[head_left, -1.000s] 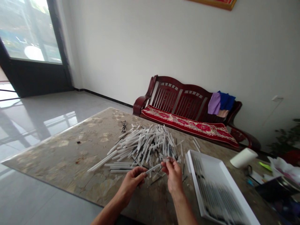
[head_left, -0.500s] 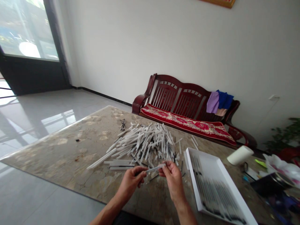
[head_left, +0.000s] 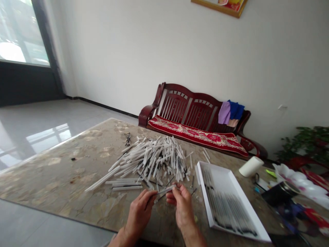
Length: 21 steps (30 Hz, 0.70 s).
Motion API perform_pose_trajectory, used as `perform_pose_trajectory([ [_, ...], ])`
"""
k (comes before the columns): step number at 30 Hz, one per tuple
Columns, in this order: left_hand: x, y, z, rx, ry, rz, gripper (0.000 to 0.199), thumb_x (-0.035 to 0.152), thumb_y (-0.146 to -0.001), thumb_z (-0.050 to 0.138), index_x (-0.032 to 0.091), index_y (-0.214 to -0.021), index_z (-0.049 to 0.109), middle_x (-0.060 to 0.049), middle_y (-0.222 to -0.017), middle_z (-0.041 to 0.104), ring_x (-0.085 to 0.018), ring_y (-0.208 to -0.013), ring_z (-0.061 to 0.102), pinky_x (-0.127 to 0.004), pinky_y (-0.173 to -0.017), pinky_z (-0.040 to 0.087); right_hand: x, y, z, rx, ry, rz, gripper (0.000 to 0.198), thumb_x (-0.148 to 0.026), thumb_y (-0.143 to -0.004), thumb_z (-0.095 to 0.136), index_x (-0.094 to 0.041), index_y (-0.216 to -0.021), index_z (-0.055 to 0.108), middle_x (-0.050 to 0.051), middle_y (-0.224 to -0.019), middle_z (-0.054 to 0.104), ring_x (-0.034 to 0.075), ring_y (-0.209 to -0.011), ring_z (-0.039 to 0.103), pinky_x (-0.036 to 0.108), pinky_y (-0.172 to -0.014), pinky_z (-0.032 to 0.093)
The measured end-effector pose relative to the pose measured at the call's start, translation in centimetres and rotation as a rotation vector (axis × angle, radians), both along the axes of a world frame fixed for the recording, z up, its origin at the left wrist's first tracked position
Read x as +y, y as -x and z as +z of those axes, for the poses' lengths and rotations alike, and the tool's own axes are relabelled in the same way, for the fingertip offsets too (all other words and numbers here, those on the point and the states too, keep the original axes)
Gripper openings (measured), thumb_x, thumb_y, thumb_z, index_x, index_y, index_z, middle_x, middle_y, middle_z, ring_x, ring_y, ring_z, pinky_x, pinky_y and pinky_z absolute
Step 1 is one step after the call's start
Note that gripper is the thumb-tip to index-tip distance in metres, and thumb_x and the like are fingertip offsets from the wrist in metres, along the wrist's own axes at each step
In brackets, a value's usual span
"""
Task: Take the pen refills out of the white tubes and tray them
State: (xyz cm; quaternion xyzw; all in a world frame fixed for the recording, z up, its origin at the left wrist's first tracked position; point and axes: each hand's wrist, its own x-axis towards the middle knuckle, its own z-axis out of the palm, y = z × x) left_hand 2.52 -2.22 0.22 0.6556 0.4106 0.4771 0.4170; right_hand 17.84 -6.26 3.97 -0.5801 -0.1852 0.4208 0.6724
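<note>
My left hand (head_left: 140, 210) pinches one end of a thin, pale, translucent stick (head_left: 166, 189). The fingertips of my right hand (head_left: 183, 205) close on its other end, so it spans the gap between both hands above the table. Just beyond them lies a loose pile of similar sticks (head_left: 154, 157), mostly whitish with some dark ones. A few sticks (head_left: 127, 188) lie side by side left of the pile's front. To the right is a shallow white box (head_left: 250, 197) with rows of thin clear-and-black sticks (head_left: 228, 207) laid in it.
Eyeglasses (head_left: 128, 138) lie behind the pile on the patterned table (head_left: 95, 164). At the right are a white roll (head_left: 251, 166), a black flask (head_left: 280, 192) and a white plastic bag (head_left: 300, 181). A red wooden bench (head_left: 190, 106) stands behind the table.
The camera view has turned slightly right, so the scene shifts left. Both hands sit slightly lower in the picture and still hold the stick between them.
</note>
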Motion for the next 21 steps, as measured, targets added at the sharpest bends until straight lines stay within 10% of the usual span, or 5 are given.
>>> perform_pose_trajectory([
  [5, 0.0, -1.7, 0.0, -0.162, 0.263, -0.048, 0.039, 0.058, -0.078, 0.066, 0.02, -0.089, 0.073, 0.0, -0.057, 0.065, -0.018, -0.05, 0.061, -0.025, -0.05, 0.05, 0.0, 1.0, 0.4, 0.013, -0.155, 0.062, 0.059, -0.053, -0.064, 0.085, -0.02, -0.109, 0.065, -0.001, -0.077, 0.069, 0.015, -0.067, 0.067, 0.022, -0.056, 0.053],
  [11, -0.3, -3.8, 0.7, -0.28, 0.447, -0.248, 0.054, 0.068, -0.073, 0.064, 0.018, -0.093, 0.07, -0.002, -0.064, 0.069, -0.019, -0.053, 0.063, -0.026, -0.047, 0.05, -0.4, 0.2, -0.3, -0.122, -0.107, 0.174, 0.044, -0.058, -0.073, 0.074, -0.017, -0.088, 0.069, 0.003, -0.076, 0.071, 0.015, -0.064, 0.065, 0.02, -0.049, 0.044],
  [15, 0.8, -2.5, 0.5, -0.025, 0.387, -0.278, 0.048, 0.058, -0.081, 0.057, 0.023, -0.112, 0.068, -0.007, -0.092, 0.077, -0.023, -0.072, 0.071, -0.029, -0.06, 0.054, 0.0, -7.7, 1.2, -0.494, 0.079, 0.023, 0.05, -0.065, -0.077, 0.06, -0.017, -0.089, 0.067, 0.005, -0.078, 0.072, 0.018, -0.065, 0.067, 0.022, -0.046, 0.046],
  [21, 3.3, 0.2, -0.4, 0.253, 0.089, -0.15, 0.024, 0.04, -0.083, 0.054, 0.027, -0.09, 0.073, -0.004, -0.089, 0.078, -0.026, -0.088, 0.072, -0.03, -0.081, 0.052, 0.6, -22.5, 3.9, -0.912, 0.547, -0.135, 0.035, -0.053, -0.078, 0.053, -0.019, -0.071, 0.06, 0.002, -0.06, 0.064, 0.018, -0.056, 0.063, 0.023, -0.045, 0.042],
])
